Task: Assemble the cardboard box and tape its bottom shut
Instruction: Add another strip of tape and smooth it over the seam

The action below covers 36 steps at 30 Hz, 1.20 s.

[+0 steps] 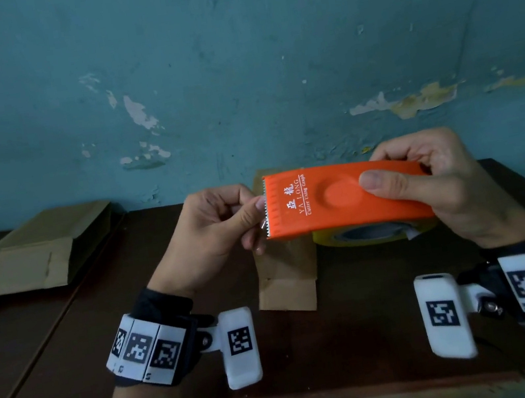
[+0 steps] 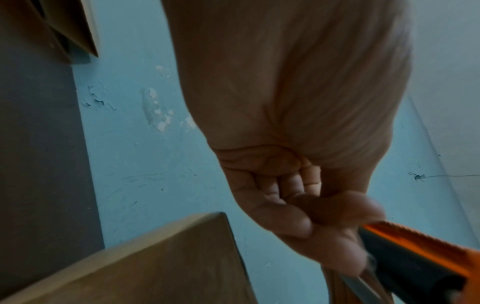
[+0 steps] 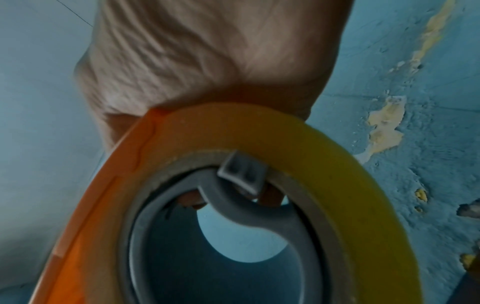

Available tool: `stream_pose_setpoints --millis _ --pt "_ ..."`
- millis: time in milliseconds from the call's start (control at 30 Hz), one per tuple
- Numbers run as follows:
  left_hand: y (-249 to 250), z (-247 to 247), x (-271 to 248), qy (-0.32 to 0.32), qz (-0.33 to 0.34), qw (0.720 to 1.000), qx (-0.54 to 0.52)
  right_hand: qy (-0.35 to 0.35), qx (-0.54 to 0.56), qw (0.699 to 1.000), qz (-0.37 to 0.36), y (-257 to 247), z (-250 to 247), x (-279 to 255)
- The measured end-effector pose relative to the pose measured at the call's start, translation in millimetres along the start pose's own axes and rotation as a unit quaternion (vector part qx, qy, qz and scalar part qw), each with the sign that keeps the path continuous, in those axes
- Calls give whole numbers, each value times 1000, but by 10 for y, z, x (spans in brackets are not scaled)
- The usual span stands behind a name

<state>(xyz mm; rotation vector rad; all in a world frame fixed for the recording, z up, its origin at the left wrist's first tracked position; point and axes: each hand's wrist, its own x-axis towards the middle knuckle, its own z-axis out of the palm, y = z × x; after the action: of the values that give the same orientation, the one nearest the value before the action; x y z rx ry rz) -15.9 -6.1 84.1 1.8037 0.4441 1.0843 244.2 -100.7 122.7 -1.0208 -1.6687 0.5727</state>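
Tape dispenser (image 1: 341,199) lies crosswise — toothed edge toward left hand (image 1: 214,231).

Orange tape dispenser (image 1: 346,200) with yellow tape roll (image 1: 375,235): held above the tabletop, serrated cutter facing left. Cardboard box (image 1: 286,264): brown, folded flat, lying beneath it near the tabletop's far edge.

Peeling teal wall (image 1: 229,48), dark brown wooden table (image 1: 363,331) — dim light

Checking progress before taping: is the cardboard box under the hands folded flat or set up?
Folded flat: the cardboard box lies level on the table, showing no raised walls.
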Motion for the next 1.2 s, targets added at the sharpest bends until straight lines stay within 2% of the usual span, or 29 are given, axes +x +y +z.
stream_pose_setpoints --millis 133,267,333,433,533,667,733,833,1000,1200 --pt "-6 -50 -8 9 -4 1000 3 -9 10 1000 13 45 -16 3" --pt "-6 -288 -75 72 6 997 11 44 -2 999 12 74 -236 -34" --pt "-21 -374 -122 83 -2 997 5 52 -6 999 13 59 -300 -64" --pt "-54 -359 -126 98 -7 995 -29 49 -4 999 11 90 -263 -60" --pt "-34 -321 -112 120 19 991 -60 40 -11 999 13 126 -220 -42" --pt "-32 -347 -121 151 10 989 -6 19 -3 1000 23 86 -225 -48" --pt "-24 -360 -139 138 11 990 5 2 -8 1000 27 64 -241 -62" --pt "-13 -412 -178 128 15 992 3 -11 -17 999 37 49 -308 -83" --pt "-8 -586 -254 171 15 985 11 6 -39 998 53 73 -493 -144" --pt "-13 -591 -279 185 9 983 3 -9 -35 997 65 113 -530 -162"
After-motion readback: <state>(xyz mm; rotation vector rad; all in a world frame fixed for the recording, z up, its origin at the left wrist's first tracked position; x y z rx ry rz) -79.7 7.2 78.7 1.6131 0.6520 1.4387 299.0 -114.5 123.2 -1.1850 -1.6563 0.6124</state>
